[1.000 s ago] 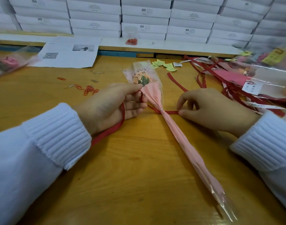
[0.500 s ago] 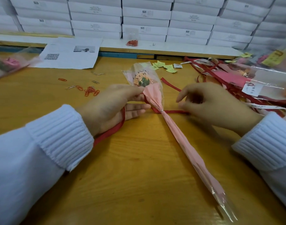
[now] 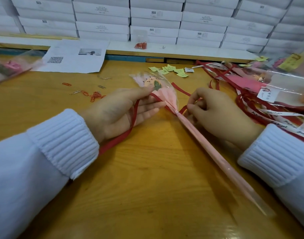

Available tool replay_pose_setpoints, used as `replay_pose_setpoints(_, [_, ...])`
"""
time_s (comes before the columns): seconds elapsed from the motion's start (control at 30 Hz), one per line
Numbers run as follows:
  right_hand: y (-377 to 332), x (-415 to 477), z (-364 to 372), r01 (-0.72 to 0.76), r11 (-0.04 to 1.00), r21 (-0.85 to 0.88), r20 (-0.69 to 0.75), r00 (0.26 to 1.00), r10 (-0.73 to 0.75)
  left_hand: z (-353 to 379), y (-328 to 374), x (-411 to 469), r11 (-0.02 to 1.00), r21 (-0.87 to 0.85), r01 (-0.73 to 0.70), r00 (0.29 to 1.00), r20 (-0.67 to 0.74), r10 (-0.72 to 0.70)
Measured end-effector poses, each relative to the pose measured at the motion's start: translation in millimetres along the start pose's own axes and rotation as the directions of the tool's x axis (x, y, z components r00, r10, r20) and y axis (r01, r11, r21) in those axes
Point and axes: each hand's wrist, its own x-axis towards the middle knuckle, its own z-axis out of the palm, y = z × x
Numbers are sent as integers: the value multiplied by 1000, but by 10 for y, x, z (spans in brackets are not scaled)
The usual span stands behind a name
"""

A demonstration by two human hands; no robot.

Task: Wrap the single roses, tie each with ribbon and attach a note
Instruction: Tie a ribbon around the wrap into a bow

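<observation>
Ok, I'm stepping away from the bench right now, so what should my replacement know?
Left hand: pinches one end of the ribbon beside the rose head.
Right hand: pinches the other end at the neck.
Rose: wrapped, lying on the table, stem towards the right sleeve.
Done: wrapping; ribbon crosses the neck.
Left: no bow shows yet, so finish the tie, then attach a note. Notes and clips lie beyond the hands.
</observation>
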Motion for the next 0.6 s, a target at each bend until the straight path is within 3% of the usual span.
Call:
replay_pose_setpoints(0.1, [-11,-6,20,-104,946,307,1,994,109,16,-11,0,1000,7,11,1000,12,-11])
replay_pose_setpoints(0.17, [-29,-12,34,-195,809,554,67,980,189,26,-28,4,999,31,8,1000,9,-8])
replay_pose_setpoints(0.23, [-36,-17,50,-238,695,679,131,970,204,40,-42,9,999,39,19,1000,-18,-18])
replay_pose_setpoints(0.33, [-24,-19,58,-220,638,738,196,975,108,42,-40,16,999,11,45,998,-52,-44])
replay_pose_setpoints(0.43, [-1,-19,48,-184,665,723,210,977,42,34,-21,16,997,-41,67,997,-41,-69])
replay_pose_setpoints(0.6, [-10,-65,57,-36,628,777,159,977,-141,21,0,-34,994,20,103,988,116,-105])
